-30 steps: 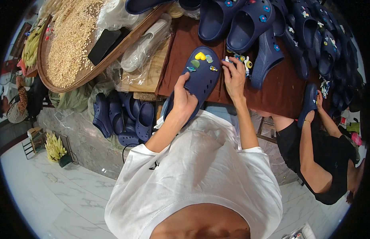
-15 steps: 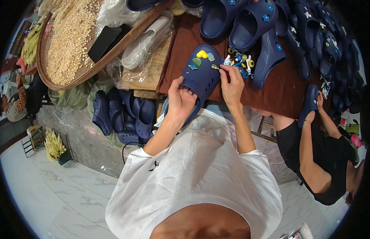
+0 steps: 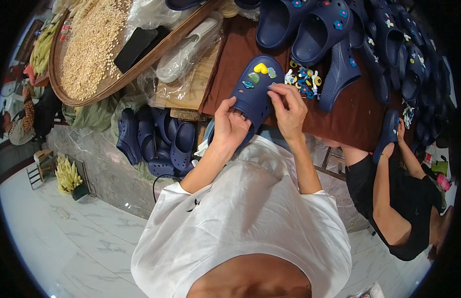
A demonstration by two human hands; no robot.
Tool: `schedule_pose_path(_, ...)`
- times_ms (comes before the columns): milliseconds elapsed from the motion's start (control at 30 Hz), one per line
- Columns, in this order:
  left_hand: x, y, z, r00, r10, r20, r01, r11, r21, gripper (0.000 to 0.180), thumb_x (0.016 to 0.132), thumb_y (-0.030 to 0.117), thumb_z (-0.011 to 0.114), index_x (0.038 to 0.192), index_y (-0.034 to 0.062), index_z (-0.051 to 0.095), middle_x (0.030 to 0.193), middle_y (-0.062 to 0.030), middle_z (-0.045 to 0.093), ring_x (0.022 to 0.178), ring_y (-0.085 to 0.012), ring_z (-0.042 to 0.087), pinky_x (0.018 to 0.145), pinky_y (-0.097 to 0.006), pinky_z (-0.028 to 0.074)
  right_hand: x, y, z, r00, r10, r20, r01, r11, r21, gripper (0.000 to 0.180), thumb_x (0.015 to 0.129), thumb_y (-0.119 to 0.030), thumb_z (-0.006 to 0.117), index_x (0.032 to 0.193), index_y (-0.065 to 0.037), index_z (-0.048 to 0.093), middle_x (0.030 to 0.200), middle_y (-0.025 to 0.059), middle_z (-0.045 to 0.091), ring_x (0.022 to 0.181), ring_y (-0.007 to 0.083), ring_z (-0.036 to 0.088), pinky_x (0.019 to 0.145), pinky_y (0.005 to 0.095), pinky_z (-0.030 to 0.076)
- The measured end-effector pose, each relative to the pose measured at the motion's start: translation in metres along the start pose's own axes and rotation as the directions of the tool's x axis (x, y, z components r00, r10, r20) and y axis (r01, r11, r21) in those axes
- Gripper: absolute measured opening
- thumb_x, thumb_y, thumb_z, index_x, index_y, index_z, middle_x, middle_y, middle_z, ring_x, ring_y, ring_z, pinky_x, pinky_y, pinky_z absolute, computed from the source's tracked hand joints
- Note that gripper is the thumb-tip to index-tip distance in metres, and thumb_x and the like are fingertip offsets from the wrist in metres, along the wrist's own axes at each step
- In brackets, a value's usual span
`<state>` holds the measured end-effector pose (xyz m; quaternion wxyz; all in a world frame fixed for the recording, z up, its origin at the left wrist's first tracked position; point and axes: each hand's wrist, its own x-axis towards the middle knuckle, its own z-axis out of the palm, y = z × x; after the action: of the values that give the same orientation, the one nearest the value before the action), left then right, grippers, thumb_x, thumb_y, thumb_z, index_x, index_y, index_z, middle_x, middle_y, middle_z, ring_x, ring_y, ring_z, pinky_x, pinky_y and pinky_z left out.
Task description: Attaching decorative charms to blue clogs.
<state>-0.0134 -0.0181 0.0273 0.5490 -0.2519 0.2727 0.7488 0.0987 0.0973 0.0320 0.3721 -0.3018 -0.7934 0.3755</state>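
1. My left hand (image 3: pixel 229 128) grips a dark navy rubber clog (image 3: pixel 250 100), thumb on top and fingers in its opening.
2. My right hand (image 3: pixel 290 110) has thumb and finger pinched together at the clog's right side. I can't tell if they hold anything.
3. Half a second ago a tiny charm showed there; now my fingertips hide that spot. So the work seems to be right there.
4. The clog is in front of me, over the dark brown cloth (image 3: pixel 347 118).
5. A pile of small colourful charms (image 3: pixel 307 82) lies just past my right hand.
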Motion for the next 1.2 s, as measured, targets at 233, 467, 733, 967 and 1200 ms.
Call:
schedule_pose_path(233, 0.000, -0.007, 0.003, 1.000, -0.020, -0.003, 0.020, 1.000, 0.018, 0.034, 0.086, 0.029, 0.062, 0.112, 0.0082, 0.057, 0.112, -0.0046, 0.062, 0.108, -0.0165, 0.056, 0.099, -0.036, 0.041, 0.012, -0.018, 0.026, 0.949, -0.246, 0.197, 0.264, 0.962, -0.072, 0.016, 0.076, -0.002, 0.067, 0.092, -0.004, 0.066, 0.092, 0.0084, 0.062, 0.087, 0.0276, 0.060, 0.077, 0.0367, 0.049)
schedule_pose_path(467, 0.006, -0.008, 0.006, 1.000, -0.007, -0.011, 0.007, 1.000, 0.006, 0.024, 0.089, 0.027, 0.066, 0.104, 0.0096, 0.060, 0.104, -0.0030, 0.066, 0.100, -0.0162, 0.062, 0.092, -0.033, 0.048, 0.011, -0.027, 0.021, 0.934, -0.221, 0.279, 0.265, 0.955, -0.131, 0.019, 0.078, 0.001, 0.062, 0.097, -0.002, 0.064, 0.095, 0.0095, 0.060, 0.091, 0.0286, 0.058, 0.078, 0.0374, 0.048)
schedule_pose_path(733, 0.009, -0.009, 0.013, 0.998, -0.035, -0.045, 0.036, 0.999, 0.019, 0.021, 0.088, 0.024, 0.068, 0.103, 0.0101, 0.061, 0.101, -0.0032, 0.067, 0.096, -0.0167, 0.064, 0.089, -0.034, 0.050, 0.016, -0.031, 0.017, 0.942, -0.152, 0.298, 0.209, 0.963, -0.171, 0.015, 0.080, 0.000, 0.060, 0.095, -0.002, 0.060, 0.093, 0.0110, 0.059, 0.089, 0.0307, 0.057, 0.077, 0.0397, 0.046)
schedule_pose_path(967, 0.012, -0.009, 0.011, 1.000, -0.017, -0.018, 0.018, 0.999, 0.034, 0.018, 0.089, 0.022, 0.066, 0.101, 0.0103, 0.062, 0.099, -0.0035, 0.067, 0.093, -0.0158, 0.065, 0.086, -0.033, 0.052, 0.014, -0.032, 0.011, 0.952, -0.115, 0.284, 0.177, 0.963, -0.204, 0.015, 0.082, -0.005, 0.063, 0.096, -0.003, 0.061, 0.093, 0.0105, 0.056, 0.089, 0.0306, 0.055, 0.077, 0.0402, 0.046)
schedule_pose_path(1200, 0.017, -0.011, 0.007, 0.998, 0.030, -0.063, -0.025, 0.997, 0.078, 0.018, 0.089, 0.021, 0.066, 0.101, 0.0087, 0.061, 0.098, -0.0042, 0.066, 0.090, -0.0154, 0.066, 0.082, -0.031, 0.054, 0.010, -0.023, 0.015, 0.956, -0.127, 0.266, 0.181, 0.965, -0.190, 0.013, 0.082, -0.007, 0.065, 0.094, -0.004, 0.061, 0.092, 0.0099, 0.055, 0.087, 0.0296, 0.054, 0.074, 0.0406, 0.046)
